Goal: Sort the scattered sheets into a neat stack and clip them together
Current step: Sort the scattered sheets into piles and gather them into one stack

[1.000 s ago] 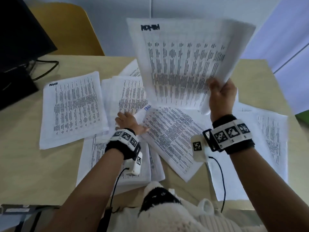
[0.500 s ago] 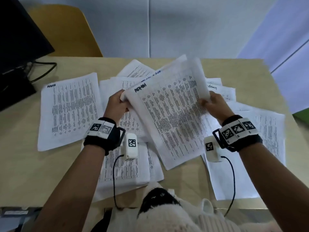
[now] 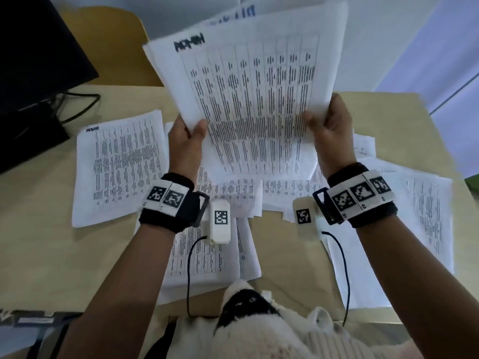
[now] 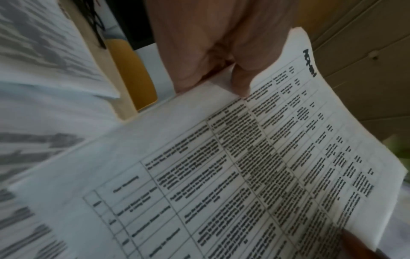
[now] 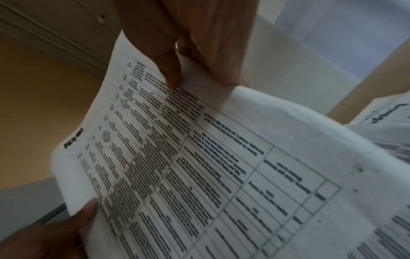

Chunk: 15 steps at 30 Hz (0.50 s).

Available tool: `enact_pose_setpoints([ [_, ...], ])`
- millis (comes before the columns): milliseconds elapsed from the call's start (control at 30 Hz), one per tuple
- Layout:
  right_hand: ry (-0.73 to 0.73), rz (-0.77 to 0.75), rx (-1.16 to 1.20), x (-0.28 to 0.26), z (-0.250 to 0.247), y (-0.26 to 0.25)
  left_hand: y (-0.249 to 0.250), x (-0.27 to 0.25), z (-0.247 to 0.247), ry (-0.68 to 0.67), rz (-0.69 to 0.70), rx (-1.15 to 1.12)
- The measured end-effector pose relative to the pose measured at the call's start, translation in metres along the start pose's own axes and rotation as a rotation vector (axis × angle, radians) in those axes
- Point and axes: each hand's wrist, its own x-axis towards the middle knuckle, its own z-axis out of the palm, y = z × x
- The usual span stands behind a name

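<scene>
Raised since before, sheets (image 3: 248,99), left hand (image 3: 185,143), right hand (image 3: 330,133) pinching edges

Held sheets (image 3: 248,99) raised above table (image 3: 36,255), between left hand (image 3: 185,145) at their left edge and right hand (image 3: 330,133) at their right edge. Loose sheets (image 3: 233,198) spread on table below, overlapping. Single sheet (image 3: 116,169) lies left of them. More sheets (image 3: 427,216) at right. Monitor (image 3: 33,60) at far left, chair (image 3: 108,45) behind table.
</scene>
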Motion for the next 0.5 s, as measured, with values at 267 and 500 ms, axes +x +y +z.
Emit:
enact_pose_setpoints([
  [267,0.007,0.077,0.064,-0.024,0.029,0.021,-0.001,-0.002,-0.022,-0.006,0.041,0.022],
  [500,0.074,0.124,-0.078,-0.042,0.047,0.042,-0.025,-0.012,-0.032,-0.088,-0.075,0.255],
])
